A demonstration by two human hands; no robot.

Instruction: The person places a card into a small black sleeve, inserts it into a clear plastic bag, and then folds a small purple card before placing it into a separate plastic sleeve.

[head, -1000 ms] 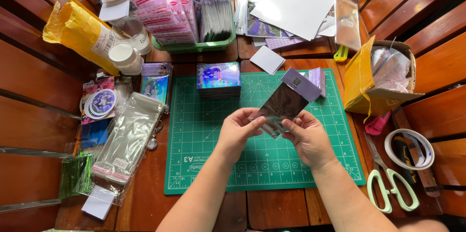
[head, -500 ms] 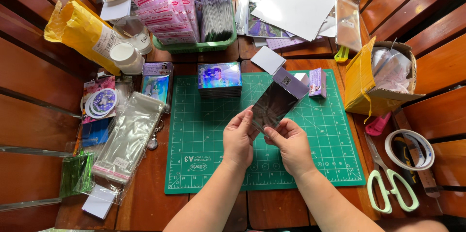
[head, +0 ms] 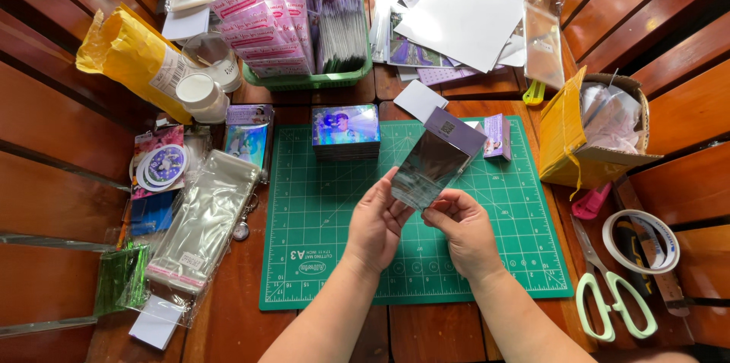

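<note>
Both hands up over the green cutting mat (head: 319,256), working one item: a shiny card sleeve (head: 430,169) w/ a purple flap at its top end, held tilted, flap end pointing away up-right. Left hand (head: 376,226) grasping sleeve's lower-left edge, thumb on front face, fingers behind. Right hand (head: 464,230) pinching lower-right corner betw. thumb and fingertips. Sleeve is off the surface, above mat centre, just in front of the card stack (head: 346,131). Judgement, handling: keep grip on edges only, film looks glossy and prob. shows prints; hold lower end steady w/ left, let right do the fine work; avoid bending, the thing looks thin. Around: small purple card (head: 498,137) on mat to right of sleeve; white slip (head: 420,99) at mat's top edge; roll of clear bags (head: 204,226) left of mat; yellow mailer (head: 133,59) and white tape rolls (head: 201,93) upper left; green basket (head: 319,78) w/ pink packets behind; cardboard box (head: 589,139) right; mint-handled scissors (head: 612,298) and tape ring (head: 642,241) lower right. Obstruction: card stack near flap end, small purple card just beside it; mat centre under hands is free. Wooden slatted surface (head: 46,180) crowded on all sides.
</note>
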